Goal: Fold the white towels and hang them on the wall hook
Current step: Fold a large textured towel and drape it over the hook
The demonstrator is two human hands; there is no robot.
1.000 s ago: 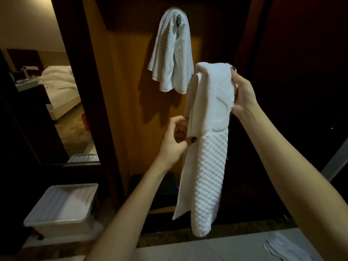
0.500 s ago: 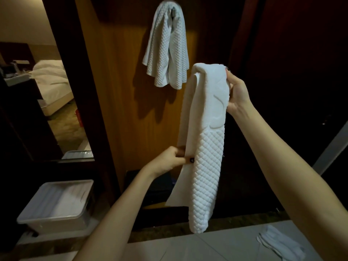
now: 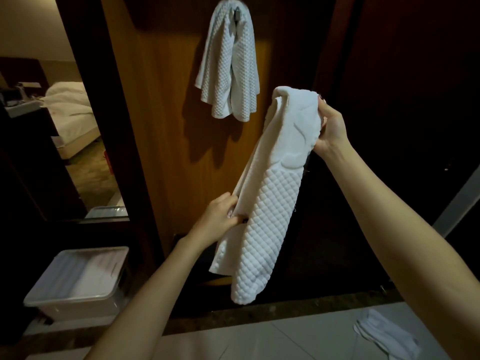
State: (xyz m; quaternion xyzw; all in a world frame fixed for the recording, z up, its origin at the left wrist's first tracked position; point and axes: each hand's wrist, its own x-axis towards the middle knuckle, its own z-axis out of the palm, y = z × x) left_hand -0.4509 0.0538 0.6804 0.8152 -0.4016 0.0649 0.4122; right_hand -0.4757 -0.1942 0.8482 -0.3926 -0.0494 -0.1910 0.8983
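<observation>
Item: white towel point(image 3: 272, 203), folded lengthwise into a narrow strip, hanging aslant in mid-air before the wooden panel point(image 3: 161, 126), below and right of the wall hook point(image 3: 237, 14). Right hand point(image 3: 330, 128) is gripping the doubled top end, fingers curled round it. Left hand point(image 3: 220, 222) is pinching the loose left edge at mid-length. Second towel point(image 3: 228, 68) is hanging on the hook. Step judged in hand: evening the fold before hanging. Handling note: the left hand is best drawing the loose edge flush behind the quilted face while the right is holding the top firm. The hook is already carrying one towel, so room there looks tight. Also present: white cloth point(image 3: 384, 336) on the floor tiles; plastic bin point(image 3: 78, 279).
</observation>
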